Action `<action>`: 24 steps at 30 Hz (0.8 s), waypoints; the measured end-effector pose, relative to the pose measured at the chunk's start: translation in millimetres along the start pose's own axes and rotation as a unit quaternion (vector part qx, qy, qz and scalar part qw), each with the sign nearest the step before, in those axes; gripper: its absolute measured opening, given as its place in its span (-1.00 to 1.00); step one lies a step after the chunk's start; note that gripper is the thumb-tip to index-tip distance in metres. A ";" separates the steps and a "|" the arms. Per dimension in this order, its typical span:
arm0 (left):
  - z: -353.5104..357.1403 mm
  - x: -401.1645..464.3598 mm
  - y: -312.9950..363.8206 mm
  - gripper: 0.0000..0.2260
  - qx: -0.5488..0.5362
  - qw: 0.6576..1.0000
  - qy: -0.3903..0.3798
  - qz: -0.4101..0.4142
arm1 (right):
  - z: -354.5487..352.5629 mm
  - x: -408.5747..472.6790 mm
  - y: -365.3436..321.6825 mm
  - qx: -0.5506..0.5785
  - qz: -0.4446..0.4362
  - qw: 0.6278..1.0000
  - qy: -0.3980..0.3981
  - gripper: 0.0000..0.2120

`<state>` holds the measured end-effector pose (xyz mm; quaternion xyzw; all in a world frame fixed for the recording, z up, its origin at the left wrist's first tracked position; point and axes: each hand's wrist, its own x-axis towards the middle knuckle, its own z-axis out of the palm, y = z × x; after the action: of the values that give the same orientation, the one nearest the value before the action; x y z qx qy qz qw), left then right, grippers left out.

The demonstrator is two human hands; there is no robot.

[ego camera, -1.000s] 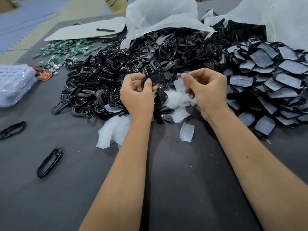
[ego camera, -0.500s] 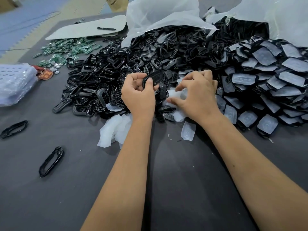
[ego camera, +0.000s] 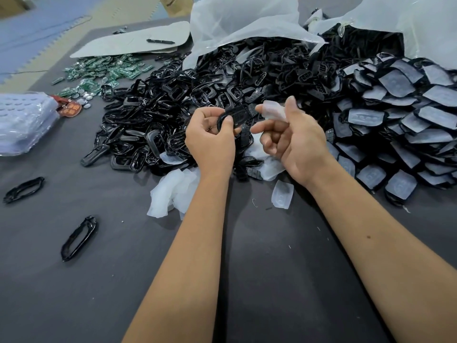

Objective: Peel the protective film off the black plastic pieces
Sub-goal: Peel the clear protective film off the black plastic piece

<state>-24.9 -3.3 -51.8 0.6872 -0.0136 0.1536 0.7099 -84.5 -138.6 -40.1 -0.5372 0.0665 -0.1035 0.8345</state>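
My left hand grips a glossy black plastic piece above the near edge of the heap. My right hand is just right of it and pinches a translucent film between thumb and forefinger, clear of the piece. A heap of bare black frames fills the middle. At the right lies a heap of film-covered black pieces. Peeled films lie crumpled under my left wrist, and one flat film lies on the grey table.
Two loose black frames lie at the left. Green circuit boards and a wrapped tray stack sit at the far left. White plastic bags rise behind the heaps. A pen rests on a grey sheet.
My right hand dipped onto the pile of peeled films, then rose again beside the black piece with a film pinched. My left hand kept hold of the piece.
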 end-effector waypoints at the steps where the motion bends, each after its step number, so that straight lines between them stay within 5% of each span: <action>1: 0.1 -0.1 -0.3 -0.88 0.006 1.000 -0.001 0.005 | -1.7 0.3 -0.9 0.021 0.017 0.999 -0.017 -0.40; 6: 0.5 -0.6 0.1 -0.90 0.006 1.000 -0.009 0.006 | -4.3 0.4 -0.8 0.000 -0.006 0.998 -0.055 -0.70; 13: 0.6 -1.6 3.2 -0.89 -0.014 0.999 -0.043 -0.013 | -3.4 1.3 -0.1 0.021 -0.002 1.000 -0.018 -0.72; 19: 1.3 -5.2 6.0 -0.88 -0.004 0.998 -0.063 -0.008 | -5.9 0.0 0.9 -0.029 -0.044 0.998 0.018 -0.98; 24: 1.7 -6.9 8.0 -0.87 0.002 0.997 -0.074 -0.009 | -5.7 -1.4 1.6 -0.080 -0.064 0.994 0.034 -0.87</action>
<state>-33.0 -6.4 -45.6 0.6982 -0.0595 0.0960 0.7069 -86.9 -142.6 -43.8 -0.6018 0.0685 -0.1691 0.7775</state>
